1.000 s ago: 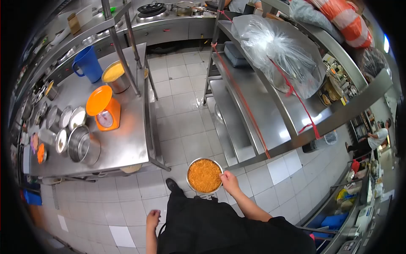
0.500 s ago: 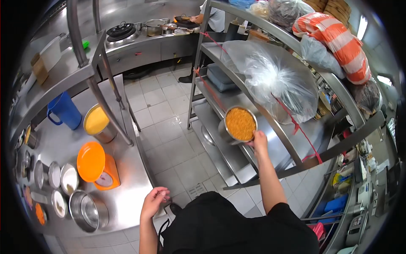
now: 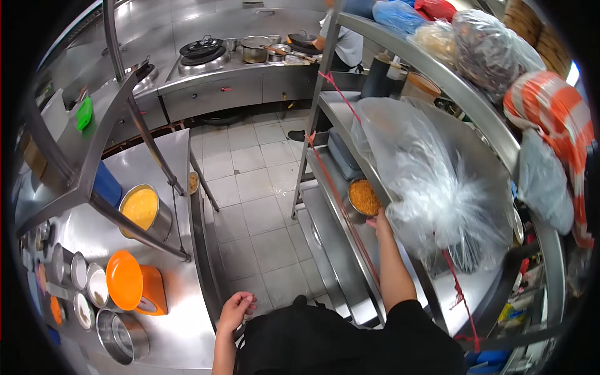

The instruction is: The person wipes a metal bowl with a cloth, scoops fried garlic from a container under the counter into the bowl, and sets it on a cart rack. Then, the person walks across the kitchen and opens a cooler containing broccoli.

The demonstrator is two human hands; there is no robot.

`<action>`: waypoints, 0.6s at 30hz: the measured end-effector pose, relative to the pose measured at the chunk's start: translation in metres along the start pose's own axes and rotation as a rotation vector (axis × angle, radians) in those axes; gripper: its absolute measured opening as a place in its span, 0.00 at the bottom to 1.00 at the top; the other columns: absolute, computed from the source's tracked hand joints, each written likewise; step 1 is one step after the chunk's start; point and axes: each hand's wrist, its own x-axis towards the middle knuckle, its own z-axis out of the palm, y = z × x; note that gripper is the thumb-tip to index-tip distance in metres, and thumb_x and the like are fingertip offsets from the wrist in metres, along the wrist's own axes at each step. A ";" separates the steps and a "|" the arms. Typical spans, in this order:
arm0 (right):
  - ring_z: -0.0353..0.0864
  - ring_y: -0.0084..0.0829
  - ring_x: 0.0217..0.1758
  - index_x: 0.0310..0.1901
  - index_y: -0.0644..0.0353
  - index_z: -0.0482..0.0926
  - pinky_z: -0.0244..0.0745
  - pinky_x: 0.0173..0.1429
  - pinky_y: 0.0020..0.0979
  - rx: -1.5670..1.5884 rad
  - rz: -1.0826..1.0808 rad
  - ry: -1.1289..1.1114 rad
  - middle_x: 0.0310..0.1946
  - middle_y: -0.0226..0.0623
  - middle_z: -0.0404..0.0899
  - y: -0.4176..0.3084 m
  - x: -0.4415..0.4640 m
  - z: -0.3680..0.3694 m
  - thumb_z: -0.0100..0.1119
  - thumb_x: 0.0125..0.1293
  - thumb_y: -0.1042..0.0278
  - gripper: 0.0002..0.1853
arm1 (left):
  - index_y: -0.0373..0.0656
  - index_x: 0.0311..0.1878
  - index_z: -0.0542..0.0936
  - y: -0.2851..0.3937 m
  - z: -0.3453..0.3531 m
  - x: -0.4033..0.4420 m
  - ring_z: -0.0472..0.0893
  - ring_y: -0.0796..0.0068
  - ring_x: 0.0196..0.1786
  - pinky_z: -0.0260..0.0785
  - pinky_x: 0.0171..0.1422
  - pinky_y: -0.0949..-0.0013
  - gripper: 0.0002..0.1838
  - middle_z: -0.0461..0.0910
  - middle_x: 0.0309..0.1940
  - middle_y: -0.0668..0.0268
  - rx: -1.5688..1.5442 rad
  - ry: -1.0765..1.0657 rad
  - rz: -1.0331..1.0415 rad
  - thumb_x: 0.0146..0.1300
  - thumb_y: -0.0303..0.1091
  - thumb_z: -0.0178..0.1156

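Observation:
My right hand grips the near rim of a steel pot filled with orange-brown crumbs. The pot is inside the metal rack at a middle shelf, beside a grey-blue lidded container; whether it touches the shelf I cannot tell. A large clear plastic bag lies on the shelf above, just right of the pot. My left hand hangs near the steel table's edge with fingers loosely curled, touching nothing.
On the steel table at left stand a pot of yellow liquid, an orange scale, a blue jug and several steel bowls. A co-worker stands by the stoves at the back. Red string hangs across the rack.
My right hand has carried the pot of crumbs from in front of my body forward into the rack. My left hand has risen slightly, and the view has shifted toward the rack.

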 end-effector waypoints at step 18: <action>0.74 0.32 0.34 0.52 0.59 0.70 0.85 0.40 0.40 0.071 0.035 0.149 0.41 0.39 0.74 -0.084 -0.090 0.115 0.51 0.73 0.56 0.16 | 0.41 0.49 0.79 0.017 -0.041 0.060 0.82 0.76 0.43 0.72 0.44 0.71 0.14 0.82 0.41 0.69 0.093 -0.042 -0.031 0.71 0.41 0.58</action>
